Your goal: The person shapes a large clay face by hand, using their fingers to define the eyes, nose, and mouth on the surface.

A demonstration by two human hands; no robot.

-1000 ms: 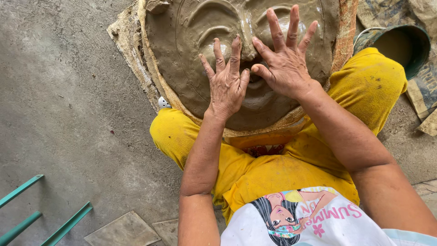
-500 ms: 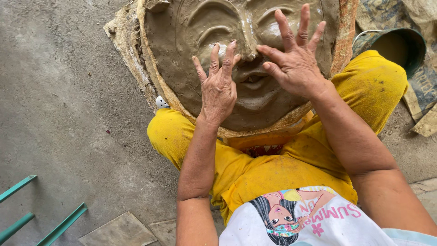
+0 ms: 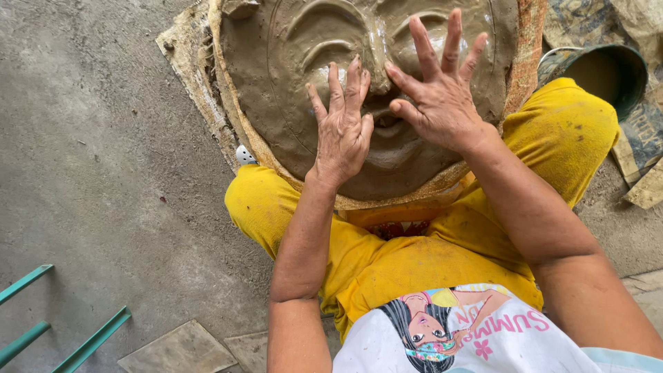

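Note:
A large round relief of wet brown clay (image 3: 290,76), shaped like a face with arched brows, a nose and a smiling mouth, rests against my knees on a woven mat. My left hand (image 3: 342,131) lies flat on the clay beside the nose, fingers together and pressing. My right hand (image 3: 438,90) touches the clay at the nose and mouth with thumb and forefinger, its other fingers spread and lifted. Both hands are smeared with clay and hold nothing.
A woven mat rim (image 3: 228,117) rings the clay. A round pot (image 3: 601,69) stands at the upper right by crumpled sacking. Grey concrete floor (image 3: 90,159) is on the left, with green metal bars (image 3: 41,324) and a flat tile (image 3: 179,349) below.
Both hands have slid up the clay face, from the mouth area toward the nose. The left fingers have drawn together.

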